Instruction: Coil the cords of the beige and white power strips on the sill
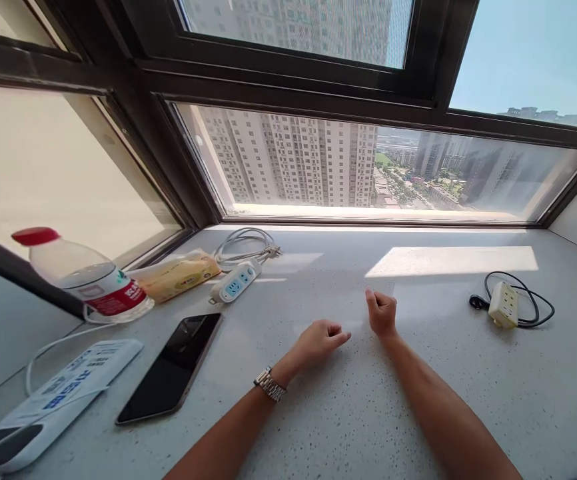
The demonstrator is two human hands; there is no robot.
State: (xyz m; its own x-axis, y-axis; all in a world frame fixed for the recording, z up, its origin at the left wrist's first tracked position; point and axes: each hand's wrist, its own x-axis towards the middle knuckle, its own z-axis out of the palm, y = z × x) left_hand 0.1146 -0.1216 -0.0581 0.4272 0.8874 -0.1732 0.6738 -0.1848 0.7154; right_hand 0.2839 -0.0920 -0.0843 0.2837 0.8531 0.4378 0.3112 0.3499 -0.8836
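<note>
My left hand (pixel 319 341) rests on the speckled white sill (pixel 338 413), its fingers curled in and nothing seen in them. A metal-band wristwatch (pixel 270 385) is on that wrist. Just to the right, my right hand (pixel 382 313) lies on the same surface in a loose fist, thumb pointing up and away, also holding nothing visible. The two hands are a short way apart. A black-screened smartphone (pixel 173 370) lies left of my left hand. Beyond it is a white power strip (pixel 236 281) with blue socket faces and a coiled white cord (pixel 243 243).
A red-capped water bottle (pixel 93 280) stands at the left beside a yellow tissue pack (pixel 181 277). A long white power strip (pixel 63 397) lies at the near left. On the right is a small cream socket block (pixel 504 305) with a black cord (pixel 536 300). Window frames (pixel 288 87) border the back.
</note>
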